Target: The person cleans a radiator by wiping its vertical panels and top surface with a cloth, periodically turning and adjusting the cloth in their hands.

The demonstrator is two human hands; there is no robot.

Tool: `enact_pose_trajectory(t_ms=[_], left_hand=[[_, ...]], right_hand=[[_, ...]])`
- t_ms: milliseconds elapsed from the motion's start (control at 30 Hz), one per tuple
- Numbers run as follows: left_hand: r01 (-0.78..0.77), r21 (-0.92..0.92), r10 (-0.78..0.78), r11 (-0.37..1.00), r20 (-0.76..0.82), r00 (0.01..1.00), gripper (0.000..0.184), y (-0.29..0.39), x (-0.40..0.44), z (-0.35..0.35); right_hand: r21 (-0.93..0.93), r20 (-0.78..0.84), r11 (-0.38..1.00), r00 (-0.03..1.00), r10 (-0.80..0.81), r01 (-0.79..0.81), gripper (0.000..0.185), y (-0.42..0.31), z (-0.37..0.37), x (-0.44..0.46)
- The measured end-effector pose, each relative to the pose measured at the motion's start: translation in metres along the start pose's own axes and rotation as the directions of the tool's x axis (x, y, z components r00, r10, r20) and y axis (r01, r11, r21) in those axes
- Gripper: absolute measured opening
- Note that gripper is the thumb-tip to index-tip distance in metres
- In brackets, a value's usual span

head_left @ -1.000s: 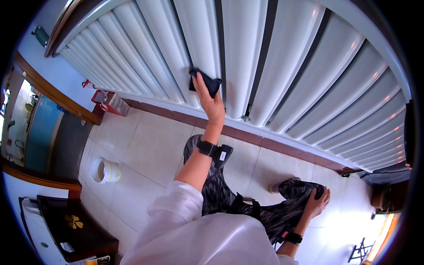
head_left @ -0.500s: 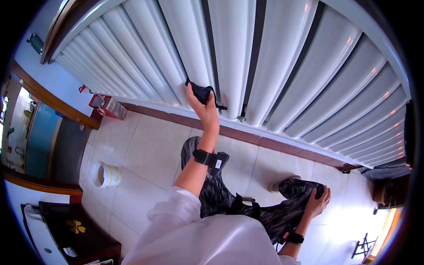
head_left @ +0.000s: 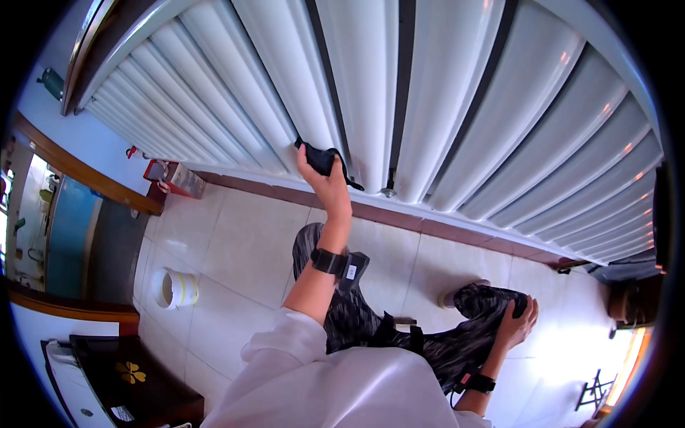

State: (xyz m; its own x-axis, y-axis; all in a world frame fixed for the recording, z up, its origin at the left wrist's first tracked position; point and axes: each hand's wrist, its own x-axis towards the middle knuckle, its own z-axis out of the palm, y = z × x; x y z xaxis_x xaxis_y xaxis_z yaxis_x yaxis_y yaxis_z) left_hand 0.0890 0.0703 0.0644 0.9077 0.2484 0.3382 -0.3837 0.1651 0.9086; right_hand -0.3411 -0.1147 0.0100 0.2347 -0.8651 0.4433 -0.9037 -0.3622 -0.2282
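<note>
Left hand (head_left: 330,188) and black cloth (head_left: 321,160) lower on slats (head_left: 362,93), right hand (head_left: 516,328) unmoved

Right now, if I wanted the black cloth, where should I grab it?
Probably by its loose tail, coming from the person's right. That narrow end sticks out past the left hand, beside the white slats, while the main part of the black cloth is bunched in the grasp.

Strong light from lower right, floor (head_left: 564,364) blown out; small highlights on radiator (head_left: 446,93); fisheye curve, black corners, blue fringing.
</note>
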Motion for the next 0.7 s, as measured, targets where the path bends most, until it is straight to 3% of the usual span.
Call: enact_pose_trajectory(t_ms=[33, 67, 167, 333, 433, 500, 533, 567, 633, 667, 700], left_hand=[[0.012, 0.014, -0.012, 1.0, 0.014, 1.0, 0.057, 0.017, -0.002, 0.002], [0.171, -0.053, -0.171, 0.984, 0.007, 0.985, 0.058, 0.034, -0.007, 0.006], [0.196, -0.168, -0.199, 0.966, 0.001, 0.98, 0.059, 0.03, 0.0, 0.011], [0.205, -0.164, -0.205, 0.965, 0.019, 0.979, 0.059, 0.024, -0.005, 0.007], [0.094, -0.027, -0.094, 0.995, 0.007, 0.996, 0.057, -0.008, -0.005, -0.003], [-0.012, 0.19, 0.017, 0.982, -0.026, 1.0, 0.053, -0.007, -0.009, -0.011], [0.045, -0.017, -0.046, 0.999, -0.025, 0.999, 0.047, 0.0, -0.005, -0.018], [0.032, 0.023, -0.03, 0.999, -0.054, 0.998, 0.045, 0.009, 0.002, -0.024], [-0.11, -0.062, 0.106, 0.992, -0.07, 0.992, 0.045, 0.037, 0.026, -0.026], [-0.259, 0.078, 0.265, 0.963, -0.09, 0.96, 0.045, 0.056, 0.043, -0.025], [-0.357, 0.045, 0.359, 0.933, -0.134, 0.924, 0.045, 0.083, 0.059, -0.02]], right_hand=[[0.0, -0.001, 1.0, 1.0, 0.004, -0.004, 0.042, 0.0, 0.0, 0.0], [0.009, -0.005, 1.0, 1.0, -0.007, 0.007, 0.042, 0.0, 0.0, 0.001], [0.008, 0.006, 1.0, 1.0, -0.01, 0.009, 0.041, 0.002, -0.001, -0.002], [0.017, -0.001, 1.0, 1.0, 0.003, -0.003, 0.041, 0.003, 0.001, -0.001], [0.017, -0.002, 1.0, 1.0, 0.01, -0.01, 0.042, 0.003, 0.0, -0.001], [0.002, -0.001, 1.0, 1.0, -0.017, 0.017, 0.042, 0.007, 0.001, -0.002], [-0.001, -0.004, 1.0, 1.0, -0.016, 0.016, 0.042, 0.01, 0.0, -0.002], [0.009, -0.009, 1.0, 1.0, -0.017, 0.017, 0.043, 0.011, 0.001, -0.004], [0.034, -0.062, 0.998, 0.997, -0.044, 0.046, 0.041, 0.023, 0.012, -0.005], [0.028, -0.069, 0.999, 0.997, -0.04, 0.042, 0.041, 0.024, 0.012, -0.005], [0.01, -0.067, 0.999, 0.997, -0.038, 0.039, 0.042, 0.025, 0.011, -0.005]])
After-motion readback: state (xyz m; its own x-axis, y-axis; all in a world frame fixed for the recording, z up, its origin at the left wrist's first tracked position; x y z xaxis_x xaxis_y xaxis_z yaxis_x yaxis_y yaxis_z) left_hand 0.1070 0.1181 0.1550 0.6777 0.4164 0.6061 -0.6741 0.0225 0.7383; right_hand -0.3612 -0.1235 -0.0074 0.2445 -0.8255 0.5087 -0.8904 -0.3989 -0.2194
